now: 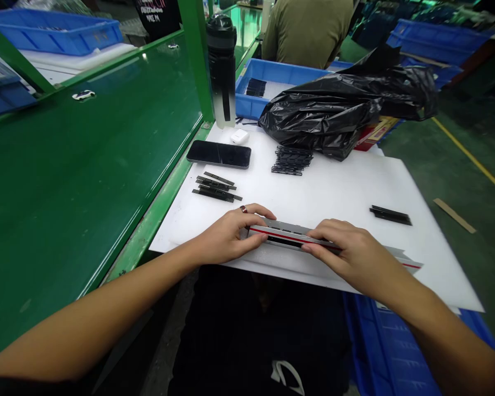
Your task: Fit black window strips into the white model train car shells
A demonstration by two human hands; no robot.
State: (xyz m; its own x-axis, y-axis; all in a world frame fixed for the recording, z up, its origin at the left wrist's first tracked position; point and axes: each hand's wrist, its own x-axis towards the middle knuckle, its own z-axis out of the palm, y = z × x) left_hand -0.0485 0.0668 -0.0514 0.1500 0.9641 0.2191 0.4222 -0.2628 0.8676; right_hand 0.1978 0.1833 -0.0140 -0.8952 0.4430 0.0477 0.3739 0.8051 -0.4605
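Note:
A long grey model train car body (291,236) with a red stripe and dark window openings lies across the near part of the white board (334,192). My left hand (235,234) grips its left end, thumb on the near side and fingers over the far side. Further right, my right hand (346,250) pinches the same body between thumb and fingers, hiding part of it. Its right end sticks out beyond that hand. Dark flat strips (216,188) lie in a loose pile beyond my left hand. More black strips (391,215) rest at the right.
Black slotted parts (292,160) are stacked mid-board, beside a black plastic bag (325,110). A phone (218,154), a white earbud case (240,136) and a tall bottle (223,71) stand along the left. Behind are a blue bin (251,107) and a seated person (309,33).

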